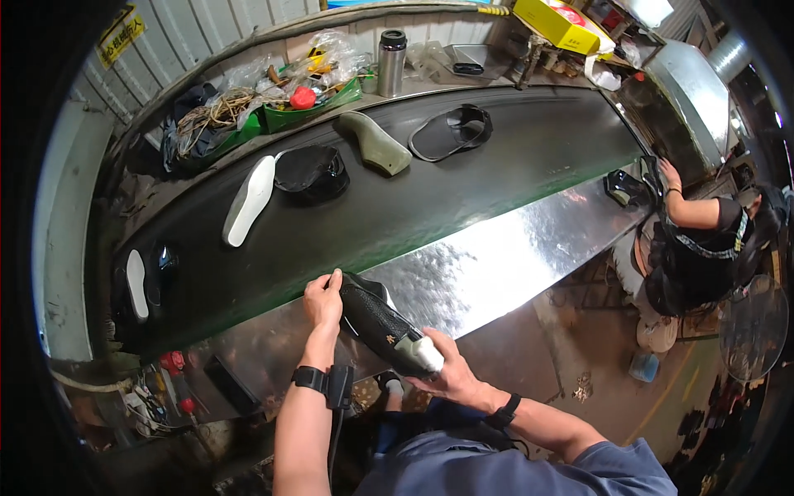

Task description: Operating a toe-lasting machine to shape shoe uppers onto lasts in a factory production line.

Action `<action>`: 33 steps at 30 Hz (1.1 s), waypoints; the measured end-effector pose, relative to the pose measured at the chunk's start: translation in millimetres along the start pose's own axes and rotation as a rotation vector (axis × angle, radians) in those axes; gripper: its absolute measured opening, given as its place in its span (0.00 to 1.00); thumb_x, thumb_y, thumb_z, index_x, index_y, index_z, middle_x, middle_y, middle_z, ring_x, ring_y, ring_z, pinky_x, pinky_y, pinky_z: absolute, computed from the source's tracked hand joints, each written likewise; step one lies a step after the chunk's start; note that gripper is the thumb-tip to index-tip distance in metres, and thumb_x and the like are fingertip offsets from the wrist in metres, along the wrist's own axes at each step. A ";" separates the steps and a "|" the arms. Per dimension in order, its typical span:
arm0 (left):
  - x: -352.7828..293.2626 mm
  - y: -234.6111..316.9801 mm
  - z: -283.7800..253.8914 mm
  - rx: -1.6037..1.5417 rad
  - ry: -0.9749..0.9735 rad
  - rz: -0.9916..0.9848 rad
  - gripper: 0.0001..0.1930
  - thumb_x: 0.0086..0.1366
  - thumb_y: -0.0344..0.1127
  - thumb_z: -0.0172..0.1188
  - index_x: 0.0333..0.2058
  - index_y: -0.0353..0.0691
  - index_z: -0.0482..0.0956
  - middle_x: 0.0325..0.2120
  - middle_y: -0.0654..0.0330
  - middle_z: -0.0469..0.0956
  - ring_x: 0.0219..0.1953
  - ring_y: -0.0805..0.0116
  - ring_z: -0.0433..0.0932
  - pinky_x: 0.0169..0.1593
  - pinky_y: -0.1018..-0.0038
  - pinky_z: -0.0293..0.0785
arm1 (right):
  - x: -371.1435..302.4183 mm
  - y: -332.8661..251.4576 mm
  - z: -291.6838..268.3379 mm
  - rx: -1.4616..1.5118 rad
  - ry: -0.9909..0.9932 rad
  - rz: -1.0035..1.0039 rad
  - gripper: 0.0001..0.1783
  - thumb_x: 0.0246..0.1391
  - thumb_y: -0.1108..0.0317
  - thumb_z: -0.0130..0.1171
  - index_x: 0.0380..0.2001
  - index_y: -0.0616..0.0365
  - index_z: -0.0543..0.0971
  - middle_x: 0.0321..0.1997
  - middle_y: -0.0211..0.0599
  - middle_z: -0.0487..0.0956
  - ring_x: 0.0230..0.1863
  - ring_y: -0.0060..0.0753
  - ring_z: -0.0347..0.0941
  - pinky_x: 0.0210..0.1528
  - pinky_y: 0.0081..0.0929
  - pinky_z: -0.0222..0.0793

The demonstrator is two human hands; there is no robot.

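A black leather shoe upper (376,321) with a small gold emblem lies between my hands, tilted above the near edge of the metal ledge. My left hand (322,299) pinches its far left end, thumb and fingers closed. At the near right end, my right hand (455,374) is wrapped around it, beside a white block-like piece (425,354) that sticks out there. Whether the white piece is a last or something else I cannot tell. Beyond on the dark belt (397,207) lie a white sole (248,201), a black shoe part (311,174) and an olive shoe last (374,144).
Farther right on the belt is a black-rimmed sole (451,134); a smaller white insole (136,285) lies far left. A steel thermos (392,64) and a green tray (318,109) of clutter stand behind. At right, a co-worker's hand (671,175) is near a black shoe (625,188).
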State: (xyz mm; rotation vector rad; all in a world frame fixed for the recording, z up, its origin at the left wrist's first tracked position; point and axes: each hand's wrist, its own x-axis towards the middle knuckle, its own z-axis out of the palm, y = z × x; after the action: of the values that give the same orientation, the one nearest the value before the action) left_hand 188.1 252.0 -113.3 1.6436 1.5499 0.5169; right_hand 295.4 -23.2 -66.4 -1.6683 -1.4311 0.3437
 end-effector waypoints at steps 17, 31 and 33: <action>-55.8 16.1 15.4 0.236 -0.002 0.015 0.23 0.53 0.48 0.70 0.39 0.36 0.74 0.38 0.44 0.78 0.45 0.43 0.77 0.51 0.53 0.71 | -26.5 37.8 1.1 0.203 -0.280 0.122 0.51 0.49 0.62 0.73 0.71 0.62 0.55 0.72 0.56 0.59 0.75 0.57 0.53 0.76 0.57 0.43; -80.8 19.6 -65.8 -0.025 0.322 -0.229 0.17 0.54 0.45 0.67 0.34 0.35 0.79 0.27 0.48 0.82 0.33 0.49 0.82 0.41 0.59 0.75 | 34.6 -0.2 -25.7 0.398 -0.431 -0.130 0.49 0.50 0.63 0.72 0.69 0.65 0.58 0.74 0.59 0.55 0.77 0.55 0.49 0.77 0.50 0.42; -98.0 28.3 -101.5 -0.065 0.401 -0.188 0.18 0.54 0.45 0.67 0.33 0.35 0.78 0.24 0.50 0.80 0.29 0.53 0.80 0.38 0.61 0.75 | 55.9 -27.6 -35.7 0.704 -0.674 0.075 0.52 0.55 0.60 0.69 0.72 0.68 0.49 0.78 0.57 0.48 0.79 0.49 0.42 0.78 0.43 0.39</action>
State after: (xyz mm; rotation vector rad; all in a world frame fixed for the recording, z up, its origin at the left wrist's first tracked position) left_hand 113.0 187.3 -9.0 1.3823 1.9321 0.8221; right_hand 318.8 10.0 -7.1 -1.0497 -1.4531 1.3773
